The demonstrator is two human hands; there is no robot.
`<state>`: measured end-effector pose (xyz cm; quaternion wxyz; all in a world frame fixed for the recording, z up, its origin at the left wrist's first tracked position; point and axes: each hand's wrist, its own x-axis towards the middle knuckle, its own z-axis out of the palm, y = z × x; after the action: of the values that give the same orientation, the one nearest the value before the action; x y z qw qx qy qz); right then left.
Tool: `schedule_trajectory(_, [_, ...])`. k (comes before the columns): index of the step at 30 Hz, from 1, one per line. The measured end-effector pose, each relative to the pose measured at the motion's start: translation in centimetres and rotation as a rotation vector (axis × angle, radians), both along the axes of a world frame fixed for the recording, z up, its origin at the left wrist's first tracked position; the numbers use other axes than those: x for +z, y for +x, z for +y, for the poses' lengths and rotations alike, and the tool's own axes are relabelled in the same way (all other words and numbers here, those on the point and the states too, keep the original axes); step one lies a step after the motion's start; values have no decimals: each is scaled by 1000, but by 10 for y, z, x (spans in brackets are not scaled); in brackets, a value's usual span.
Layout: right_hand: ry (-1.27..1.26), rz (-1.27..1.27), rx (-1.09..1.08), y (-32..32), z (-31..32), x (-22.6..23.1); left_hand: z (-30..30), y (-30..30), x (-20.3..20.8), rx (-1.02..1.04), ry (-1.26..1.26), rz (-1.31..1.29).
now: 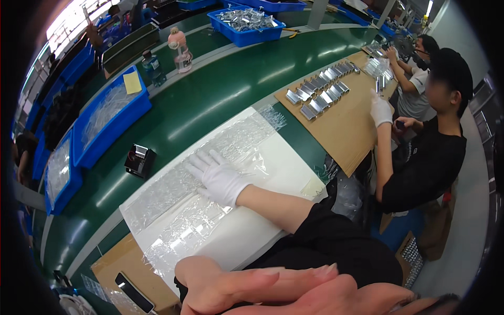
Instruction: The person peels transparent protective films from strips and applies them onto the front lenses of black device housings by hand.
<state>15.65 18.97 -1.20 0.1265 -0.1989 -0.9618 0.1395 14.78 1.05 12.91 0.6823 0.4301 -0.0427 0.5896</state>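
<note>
My right hand (220,178), in a white glove, lies palm down with fingers spread on a clear, wrinkled plastic film (178,163). The film lies in strips over a stack of white sheets (283,152) on the green table. My bare left hand (252,289) is large and close at the bottom edge, raised above the table. Its fingers stretch toward the right, close together, and I see nothing held in them; part of the hand is cut off by the frame.
Blue bins (113,115) with clear film pieces stand at left, beside a small black box (139,160), a dark bottle (153,68) and a pink bottle (180,50). A phone (134,292) lies on cardboard. At right, co-workers handle metal parts (325,100) on a brown board (346,136).
</note>
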Motion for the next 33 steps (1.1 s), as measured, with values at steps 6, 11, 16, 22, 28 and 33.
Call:
schedule_trajectory(6, [24, 64, -20, 7, 4, 0, -21, -16, -9, 97, -44, -7])
schedule_trajectory(11, [3, 59, 19, -1, 0, 4, 9, -26, -23, -24, 11, -56])
schedule_trajectory(16, [58, 112, 7, 0, 0, -7, 29, -47, -57, -111, 63, -76])
schedule_trajectory(22, [52, 107, -20, 1, 4, -10, 17, -70, -61, -83, 75, -71])
schedule_trajectory(28, [52, 103, 12, 3, 4, -6, 27, -83, -53, -93, 163, -72])
schedule_trajectory(33, [49, 127, 32, 5, 9, -8, 25, -96, -43, -42, 231, -69])
